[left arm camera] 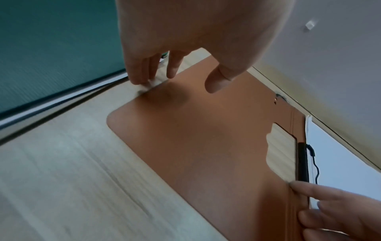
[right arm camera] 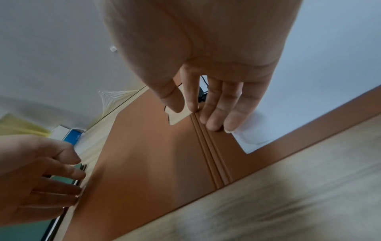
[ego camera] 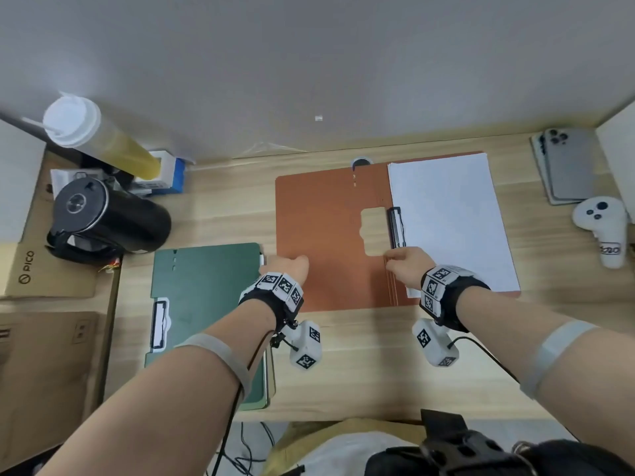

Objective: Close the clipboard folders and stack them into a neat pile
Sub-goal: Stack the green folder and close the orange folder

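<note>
An orange clipboard folder (ego camera: pixel 326 235) lies open and flat on the desk, white paper (ego camera: pixel 450 221) clipped on its right half. A green clipboard folder (ego camera: pixel 206 304) lies closed to its left, on top of another folder. My left hand (ego camera: pixel 285 264) reaches down to the left edge of the orange cover (left arm camera: pixel 195 130); its fingertips (left arm camera: pixel 142 81) touch the desk at that edge and the thumb hovers above the cover. My right hand (ego camera: pixel 405 264) rests with straight fingers (right arm camera: pixel 214 114) on the ridged spine (right arm camera: pixel 212 159) just below the black clip (ego camera: pixel 395 228).
A black kettle (ego camera: pixel 106 218), a lidded drink cup (ego camera: pixel 92 135) and cardboard boxes (ego camera: pixel 44 269) crowd the left side. Phones (ego camera: pixel 567 166) and a white controller (ego camera: pixel 601 228) lie at the right. The wall runs close behind the folders. Bare desk lies in front of the orange folder.
</note>
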### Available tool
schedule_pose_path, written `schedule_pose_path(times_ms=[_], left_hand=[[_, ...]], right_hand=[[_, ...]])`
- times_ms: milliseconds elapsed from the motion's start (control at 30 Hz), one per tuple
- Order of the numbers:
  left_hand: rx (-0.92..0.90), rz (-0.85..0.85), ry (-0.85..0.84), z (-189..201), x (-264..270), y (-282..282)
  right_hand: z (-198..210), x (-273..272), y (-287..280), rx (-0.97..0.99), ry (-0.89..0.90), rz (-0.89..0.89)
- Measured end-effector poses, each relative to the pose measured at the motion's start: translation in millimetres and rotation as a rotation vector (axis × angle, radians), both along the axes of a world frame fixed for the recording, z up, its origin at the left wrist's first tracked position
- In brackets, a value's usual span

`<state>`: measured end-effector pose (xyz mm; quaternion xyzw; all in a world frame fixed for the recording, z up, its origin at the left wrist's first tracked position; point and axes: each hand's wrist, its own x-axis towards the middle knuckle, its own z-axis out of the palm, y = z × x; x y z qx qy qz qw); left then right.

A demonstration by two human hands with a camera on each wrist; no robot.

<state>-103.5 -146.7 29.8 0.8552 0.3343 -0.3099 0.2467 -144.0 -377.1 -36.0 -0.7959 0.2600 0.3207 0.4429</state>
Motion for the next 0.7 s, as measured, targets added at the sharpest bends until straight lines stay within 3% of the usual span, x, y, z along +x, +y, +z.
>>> schedule_pose_path(times_ms=[133, 300, 533, 700], left_hand=[[-0.139, 0.087, -0.026, 0.7, -5.4, -5.7], [-0.457, 0.329, 0.116, 14.3, -10.3, -12.3], [-0.323, 0.195, 0.149, 18.5, -23.0, -8.1], [-0.413, 0.314, 0.118, 7.5, -38.1, -2.3]], right_hand=[[2.8, -6.7, -17.8, -0.052, -0.004, 0.036], [3.1, -11.4, -17.2, -0.075, 0.007, 0.094], [5.8, -10.9, 0.5, -0.064, 0.027, 0.162], [4.0, -13.9, 6.2, -0.036, 0.036, 0.088]])
